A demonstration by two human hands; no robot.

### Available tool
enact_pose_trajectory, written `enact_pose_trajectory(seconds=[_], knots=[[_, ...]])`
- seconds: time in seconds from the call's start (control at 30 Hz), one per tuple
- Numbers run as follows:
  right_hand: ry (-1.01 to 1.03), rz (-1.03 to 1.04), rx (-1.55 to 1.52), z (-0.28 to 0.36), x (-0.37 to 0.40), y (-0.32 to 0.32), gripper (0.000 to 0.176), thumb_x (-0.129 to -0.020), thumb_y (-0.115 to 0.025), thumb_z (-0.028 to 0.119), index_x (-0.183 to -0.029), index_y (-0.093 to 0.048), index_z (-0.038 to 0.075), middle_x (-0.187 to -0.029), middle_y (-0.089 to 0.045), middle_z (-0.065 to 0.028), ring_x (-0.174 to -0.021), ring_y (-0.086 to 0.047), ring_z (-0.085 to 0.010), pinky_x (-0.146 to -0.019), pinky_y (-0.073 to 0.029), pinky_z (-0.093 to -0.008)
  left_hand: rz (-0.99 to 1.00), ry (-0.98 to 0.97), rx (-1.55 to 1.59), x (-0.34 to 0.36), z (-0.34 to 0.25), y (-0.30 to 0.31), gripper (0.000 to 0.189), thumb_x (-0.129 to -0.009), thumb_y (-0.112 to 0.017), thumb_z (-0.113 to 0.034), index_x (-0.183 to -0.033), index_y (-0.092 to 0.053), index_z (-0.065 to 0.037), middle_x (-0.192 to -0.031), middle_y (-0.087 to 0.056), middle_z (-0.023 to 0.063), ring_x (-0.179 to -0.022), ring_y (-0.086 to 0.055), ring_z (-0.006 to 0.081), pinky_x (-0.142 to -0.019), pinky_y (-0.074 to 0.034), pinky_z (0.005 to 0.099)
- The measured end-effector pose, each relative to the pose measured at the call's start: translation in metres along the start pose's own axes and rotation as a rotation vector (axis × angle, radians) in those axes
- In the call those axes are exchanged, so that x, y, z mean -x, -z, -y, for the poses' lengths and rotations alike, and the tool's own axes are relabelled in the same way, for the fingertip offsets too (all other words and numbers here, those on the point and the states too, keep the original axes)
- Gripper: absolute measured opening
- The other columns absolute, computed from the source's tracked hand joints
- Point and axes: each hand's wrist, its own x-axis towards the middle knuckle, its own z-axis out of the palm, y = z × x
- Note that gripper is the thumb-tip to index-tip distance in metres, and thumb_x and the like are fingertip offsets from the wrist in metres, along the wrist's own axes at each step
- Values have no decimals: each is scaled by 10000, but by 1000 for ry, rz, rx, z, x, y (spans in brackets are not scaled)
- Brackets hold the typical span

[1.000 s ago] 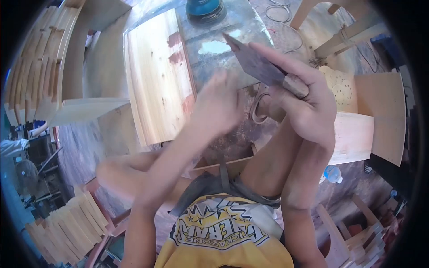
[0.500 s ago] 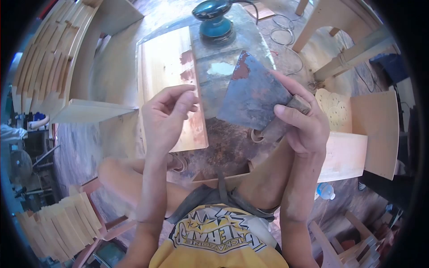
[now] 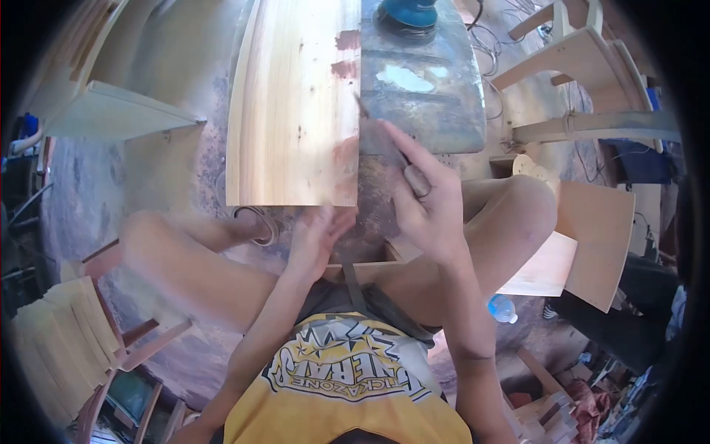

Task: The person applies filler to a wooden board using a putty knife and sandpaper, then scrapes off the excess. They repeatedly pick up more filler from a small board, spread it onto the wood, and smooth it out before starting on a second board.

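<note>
A pale wooden board (image 3: 292, 111) lies lengthwise in front of me, with reddish-brown patches along its right side and small dark marks on its face. My right hand (image 3: 433, 200) is closed around the handle of a putty knife (image 3: 386, 142). Its broad blade now shows nearly edge-on, its tip right at the board's right edge. Slightly blurred, my left hand (image 3: 322, 235) is at the board's near end, thumb and fingers apart, fingertips right at the edge.
A teal power sander (image 3: 408, 16) stands on the stained worktable (image 3: 436, 122) right of the board. Wooden panels (image 3: 122, 111) stand at left, stacked wood pieces (image 3: 63, 325) at lower left. On the right are a wooden frame (image 3: 573, 74), a brown panel (image 3: 597, 244) and a plastic bottle (image 3: 503, 308).
The putty knife has come down left to the board's edge, its blade turned from face-on to edge-on. My left hand has moved from above the board to its near end. The view has shifted.
</note>
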Motion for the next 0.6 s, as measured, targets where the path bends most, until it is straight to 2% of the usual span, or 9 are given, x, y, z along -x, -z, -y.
enact_pose_trajectory(seconds=[0.03,0.07,0.13,0.17,0.23,0.33,0.4,0.5,0.6], knots=[[-75,-32,-39,0,2,-4,537,-745,-531,-112,-1272,-548,-8,-1010,-642,-239,-924,-675,-276,-820,-486,-280,-44,-162,172,-7,-5,-7,529,-910,-649,-267,-1302,-439,21,-1223,-585,171,-1030,-641,267,-927,-516,406],[-75,-17,-24,-1,4,-9,537,-745,-531,-112,-1272,-548,-8,-1010,-642,-239,-924,-675,-276,-820,-486,-280,-88,-326,342,-10,-10,-11,482,-913,-644,-241,-1280,-463,14,-1228,-580,173,-1048,-637,271,-935,-518,429],[-74,-37,15,-4,5,-15,514,-764,-524,-114,-1271,-535,-28,-1182,-614,-246,-1114,-610,-353,-943,-467,-336,-126,-342,306,-9,-18,-18,478,-924,-621,-223,-1301,-447,13,-1234,-581,168,-1077,-623,279,-943,-513,447],[-67,-22,37,-7,2,-18,514,-764,-524,-114,-1271,-535,-28,-1182,-614,-246,-1114,-610,-353,-943,-467,-336,-171,-350,250,-9,-20,-21,474,-935,-598,-204,-1323,-431,11,-1240,-581,163,-1107,-609,287,-951,-507,465],[338,-42,362,-14,-7,-25,528,-751,-508,-127,-1271,-523,-37,-1223,-586,-240,-1155,-573,-367,-959,-475,-395,-172,-341,254,-6,-24,-17,459,-936,-585,-179,-1321,-428,18,-1240,-579,169,-1108,-611,287,-943,-517,467],[437,29,611,-17,-17,-35,544,-731,-510,-124,-1268,-517,-40,-1251,-569,-231,-1189,-544,-366,-968,-474,-430,-165,-346,251,-1,-28,-13,437,-937,-568,-148,-1310,-431,33,-1237,-579,180,-1096,-621,288,-920,-540,457],[402,68,644,-21,-21,-43,558,-707,-525,-108,-1261,-523,-39,-1252,-572,-219,-1201,-535,-363,-990,-460,-432,-151,-373,252,3,-30,-11,429,-936,-565,-143,-1301,-436,42,-1232,-580,186,-1084,-628,288,-906,-553,445],[470,107,728,-35,-22,-49,560,-697,-547,-92,-1255,-524,-44,-1258,-575,-205,-1194,-540,-361,-996,-451,-442,-99,-401,313,5,-32,-12,425,-934,-568,-142,-1292,-441,48,-1216,-589,190,-1075,-634,290,-895,-563,443],[412,104,815,-29,-13,-44,561,-684,-574,-63,-1243,-535,-39,-1243,-590,-194,-1185,-553,-343,-995,-447,-444,-130,-391,275,8,-33,-11,408,-934,-563,-133,-1282,-450,47,-1211,-595,188,-1059,-643,288,-883,-570,444]])
